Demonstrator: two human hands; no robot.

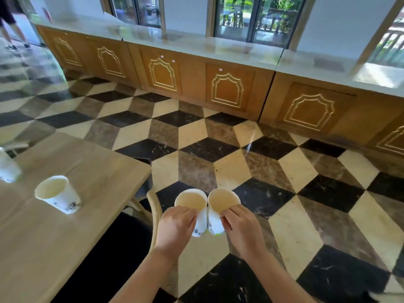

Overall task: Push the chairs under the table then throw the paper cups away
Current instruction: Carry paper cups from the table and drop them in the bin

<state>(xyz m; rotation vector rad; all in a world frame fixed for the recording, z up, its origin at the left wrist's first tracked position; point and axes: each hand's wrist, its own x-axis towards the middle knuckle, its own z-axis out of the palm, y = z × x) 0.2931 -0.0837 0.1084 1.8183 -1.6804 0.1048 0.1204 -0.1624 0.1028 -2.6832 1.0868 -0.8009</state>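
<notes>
Already the job looks past its midpoint. At lower centre of the frame the left hand [175, 224] is closed around one paper cup [192, 206] and the right hand [240, 224] around a second paper cup [222, 204], the two cups touching side by side over the chequered floor [284, 171], clear of the wooden counter [76, 171]. A chair [153, 206] at the counter's corner sits tucked in, only its curved back showing, so the chair step seems done, at least for this one. What remains, I judge: two more cups wait on the counter, a third cup [58, 193] at mid-left and a fourth cup [7, 167] cut off by the left edge. No bin shows anywhere in view, so the throwing away has yet to happen.
</notes>
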